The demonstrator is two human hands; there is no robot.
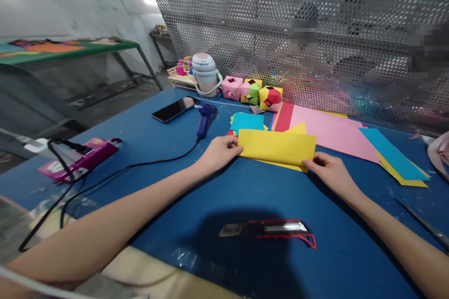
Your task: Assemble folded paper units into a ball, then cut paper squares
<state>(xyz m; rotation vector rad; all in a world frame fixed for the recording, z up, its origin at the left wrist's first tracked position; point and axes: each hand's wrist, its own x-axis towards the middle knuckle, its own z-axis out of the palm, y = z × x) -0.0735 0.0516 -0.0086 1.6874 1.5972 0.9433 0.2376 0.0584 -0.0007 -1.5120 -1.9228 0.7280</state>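
Observation:
A yellow sheet of paper (277,145), folded into a strip with a lower layer peeking out below, is held at both ends just above the blue table. My left hand (221,152) pinches its left end between thumb and fingers. At the opposite end, my right hand (328,168) grips the lower right corner. Behind the paper lie small blue paper squares (247,122) on a stack of other colours. Nearer to me, a red and black box cutter (277,229) rests on the table with its blade pointing left.
A blue glue gun (206,120), its cord running to a purple power strip (82,159), lies left of a phone's right end. Behind stand a bottle (206,77) and paper cubes (232,88). Pink sheets (333,128), blue strips (393,152) and a dark pointed tool (423,224) lie rightward.

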